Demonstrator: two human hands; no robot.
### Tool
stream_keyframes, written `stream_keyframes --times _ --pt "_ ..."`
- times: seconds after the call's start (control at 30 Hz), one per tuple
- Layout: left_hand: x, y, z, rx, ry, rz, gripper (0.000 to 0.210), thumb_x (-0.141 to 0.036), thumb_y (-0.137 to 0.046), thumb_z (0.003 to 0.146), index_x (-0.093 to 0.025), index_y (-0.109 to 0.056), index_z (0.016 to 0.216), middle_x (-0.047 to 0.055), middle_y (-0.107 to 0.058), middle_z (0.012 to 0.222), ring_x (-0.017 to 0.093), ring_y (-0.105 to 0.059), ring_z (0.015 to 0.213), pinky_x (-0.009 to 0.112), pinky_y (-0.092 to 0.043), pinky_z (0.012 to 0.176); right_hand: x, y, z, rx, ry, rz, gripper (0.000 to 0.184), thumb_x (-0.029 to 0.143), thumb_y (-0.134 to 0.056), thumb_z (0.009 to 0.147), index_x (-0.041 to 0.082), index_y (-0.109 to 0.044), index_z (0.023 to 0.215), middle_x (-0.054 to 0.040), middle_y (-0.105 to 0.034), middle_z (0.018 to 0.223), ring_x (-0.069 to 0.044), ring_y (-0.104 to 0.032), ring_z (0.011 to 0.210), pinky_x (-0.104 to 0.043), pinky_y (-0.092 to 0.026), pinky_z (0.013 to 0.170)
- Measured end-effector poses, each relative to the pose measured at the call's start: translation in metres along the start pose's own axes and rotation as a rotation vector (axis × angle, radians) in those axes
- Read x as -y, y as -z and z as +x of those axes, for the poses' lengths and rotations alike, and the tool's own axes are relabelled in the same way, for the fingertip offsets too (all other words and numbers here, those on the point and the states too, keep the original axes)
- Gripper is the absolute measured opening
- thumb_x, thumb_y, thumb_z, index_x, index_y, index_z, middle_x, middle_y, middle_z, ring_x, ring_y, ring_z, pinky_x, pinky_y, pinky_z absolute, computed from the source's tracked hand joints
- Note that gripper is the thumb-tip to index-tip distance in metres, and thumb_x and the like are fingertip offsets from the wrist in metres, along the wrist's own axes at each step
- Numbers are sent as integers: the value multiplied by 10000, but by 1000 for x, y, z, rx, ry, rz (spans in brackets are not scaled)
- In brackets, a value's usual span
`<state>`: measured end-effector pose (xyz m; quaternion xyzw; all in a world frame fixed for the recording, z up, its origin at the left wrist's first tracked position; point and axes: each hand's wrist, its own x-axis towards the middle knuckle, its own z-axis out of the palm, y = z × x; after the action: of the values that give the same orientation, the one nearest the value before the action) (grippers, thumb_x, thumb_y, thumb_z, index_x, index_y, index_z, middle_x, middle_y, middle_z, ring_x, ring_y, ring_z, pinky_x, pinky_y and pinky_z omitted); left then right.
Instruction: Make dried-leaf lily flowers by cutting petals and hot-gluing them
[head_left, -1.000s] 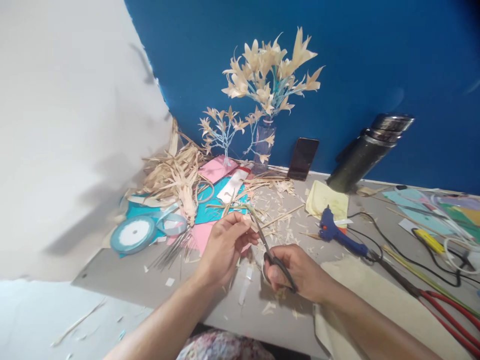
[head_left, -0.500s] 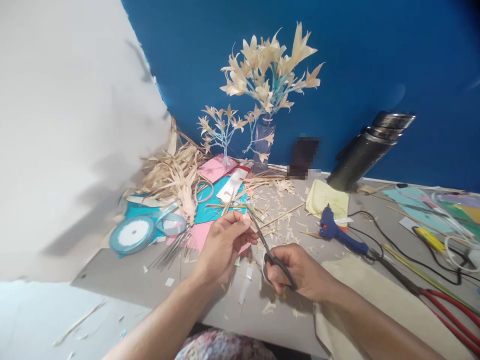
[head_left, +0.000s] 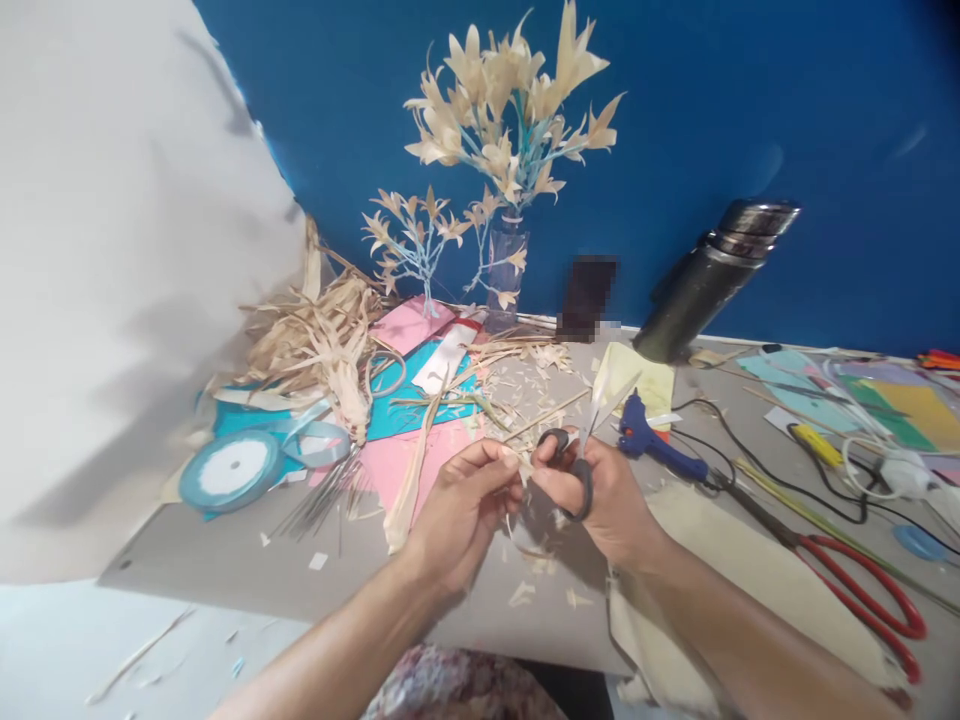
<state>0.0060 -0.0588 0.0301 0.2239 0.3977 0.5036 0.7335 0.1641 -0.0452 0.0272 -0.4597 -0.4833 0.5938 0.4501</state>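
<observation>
My left hand [head_left: 457, 510] is closed in a pinch on a small pale piece of dried husk [head_left: 524, 464]. Against that piece, the thumb and fingertips of my right hand [head_left: 611, 505] also press. Black-handled scissors [head_left: 598, 405] stay hooked in my right hand, blades pointing up and away from the husk. Just left of my left hand is a longer dried husk strip [head_left: 414, 465]; whether it is held or lying cannot be made out. Small husk trimmings [head_left: 523, 595] are scattered under and around both hands.
Behind stand a clear bottle [head_left: 508, 270] of husk flowers [head_left: 499, 85], a husk pile [head_left: 315, 325] and a black flask [head_left: 705, 280]. Light-blue ribbon [head_left: 232, 470] lies left. At right are a blue glue gun [head_left: 660, 445], its cord, red-handled shears [head_left: 862, 590] and beige cloth [head_left: 720, 560].
The scissors have swung away from my left fingertips and now point upward. My right fingertips have come up to my left ones. A long husk strip has appeared beside my left hand.
</observation>
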Motion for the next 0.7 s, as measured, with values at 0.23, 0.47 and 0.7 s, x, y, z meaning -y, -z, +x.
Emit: stream_keyframes --times 0.23,0.47,0.7 --pt "-15 10 1 170 -5 290 145 -260 -716 745 -142 -658 684 29 -613 640 131 -568 596 237 -433 593 6 4 -2 149 -164 12 288 291 -824 603 160 -616 753 26 -581 647 -105 -501 563 -224 -402 539" --pt "-21 12 -1 197 27 504 164 -252 -785 715 -138 -673 678 35 -648 626 121 -553 595 229 -416 600 4 12 5 97 -120 -92 209 286 -763 678 158 -628 776 31 -547 631 -97 -452 558 -211 -352 516" --pt "-4 5 7 -10 -39 -33 249 -330 -777 748 -164 -593 730 1 -594 686 119 -570 596 229 -468 562 -10 5 2 215 -4 -96 503 639 -594 852 140 -634 799 -34 -598 715 -96 -410 549 -235 -299 508"
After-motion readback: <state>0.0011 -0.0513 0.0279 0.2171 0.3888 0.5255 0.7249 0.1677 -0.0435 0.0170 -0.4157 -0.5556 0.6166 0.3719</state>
